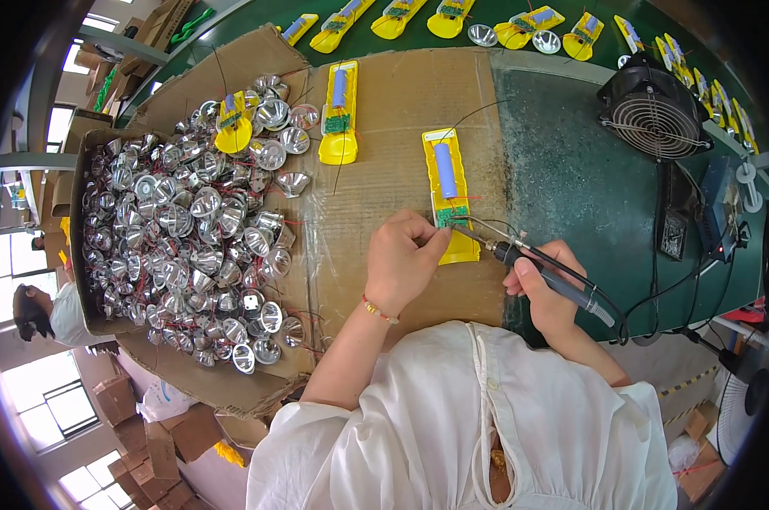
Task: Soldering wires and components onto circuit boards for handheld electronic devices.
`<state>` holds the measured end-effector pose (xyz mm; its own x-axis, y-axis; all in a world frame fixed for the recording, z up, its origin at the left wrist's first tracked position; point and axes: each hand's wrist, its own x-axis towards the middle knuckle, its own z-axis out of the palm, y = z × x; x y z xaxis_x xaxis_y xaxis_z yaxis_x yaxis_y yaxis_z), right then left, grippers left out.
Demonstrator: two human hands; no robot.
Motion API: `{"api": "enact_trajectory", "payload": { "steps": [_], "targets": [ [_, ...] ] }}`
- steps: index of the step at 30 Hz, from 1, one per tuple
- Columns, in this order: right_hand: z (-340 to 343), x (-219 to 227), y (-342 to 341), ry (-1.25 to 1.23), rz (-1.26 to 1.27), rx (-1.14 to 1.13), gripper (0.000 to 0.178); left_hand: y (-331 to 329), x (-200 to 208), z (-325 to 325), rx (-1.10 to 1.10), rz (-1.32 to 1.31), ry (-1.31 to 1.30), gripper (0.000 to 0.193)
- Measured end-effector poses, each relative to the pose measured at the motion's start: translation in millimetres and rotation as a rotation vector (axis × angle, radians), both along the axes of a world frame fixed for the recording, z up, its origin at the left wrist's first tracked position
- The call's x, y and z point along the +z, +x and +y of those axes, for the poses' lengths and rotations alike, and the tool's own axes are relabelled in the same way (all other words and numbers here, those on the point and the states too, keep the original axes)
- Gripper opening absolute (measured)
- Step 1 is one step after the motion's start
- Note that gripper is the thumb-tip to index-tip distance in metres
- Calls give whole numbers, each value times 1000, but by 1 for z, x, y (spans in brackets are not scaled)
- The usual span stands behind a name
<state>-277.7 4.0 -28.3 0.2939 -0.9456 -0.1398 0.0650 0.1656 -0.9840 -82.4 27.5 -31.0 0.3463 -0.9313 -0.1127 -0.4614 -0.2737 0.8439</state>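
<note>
A yellow plastic flashlight housing [461, 251] lies on the cardboard before me, with a blue cylindrical battery [445, 170] and a small green circuit board [453, 214] in it. My left hand [399, 259] is closed in a pinch at the board's lower left edge; what its fingertips hold, if anything, is hidden. In my right hand [544, 291] is a soldering iron [563, 287] with a thin curved feed tube beside its tip. The tip points at the lower part of the board, close to my left fingertips. Thin wires stick out from the housing.
A cardboard box [85, 280] of silvery reflectors [180, 246] spills onto the cardboard at left. Another yellow housing [339, 149] lies upper left, and one [233, 134] rests on the reflectors. More housings line the far edge. A black fan [652, 119] and cables stand right.
</note>
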Motion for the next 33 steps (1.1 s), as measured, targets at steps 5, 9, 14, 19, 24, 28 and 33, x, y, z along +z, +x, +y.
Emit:
{"api": "enact_trajectory", "payload": {
  "steps": [5, 9, 14, 19, 24, 28, 33],
  "targets": [
    [3, -1, -5, -55, -25, -54, 14, 2, 0, 0, -5, 2, 19, 17],
    [0, -3, -11, -69, -21, -74, 14, 2, -2, -2, -14, -7, 21, 17],
    [-3, -4, -19, -111, -37, -131, 14, 2, 1, 2, -23, -13, 42, 18],
    [-10, -7, -34, -43, -50, -163, 12, 8, 13, 13, -41, 15, 100, 18],
    [-16, -19, -36, -51, -24, -228, 13, 10, 9, -3, -183, -26, 315, 19],
    [-21, -21, -38, -34, -16, -230, 14, 18, 18, -51, -236, -263, 71, 15],
    [-23, -29, -44, -21, 29, -211, 16, 19, 47, -178, -332, -512, -99, 13]
  ]
}}
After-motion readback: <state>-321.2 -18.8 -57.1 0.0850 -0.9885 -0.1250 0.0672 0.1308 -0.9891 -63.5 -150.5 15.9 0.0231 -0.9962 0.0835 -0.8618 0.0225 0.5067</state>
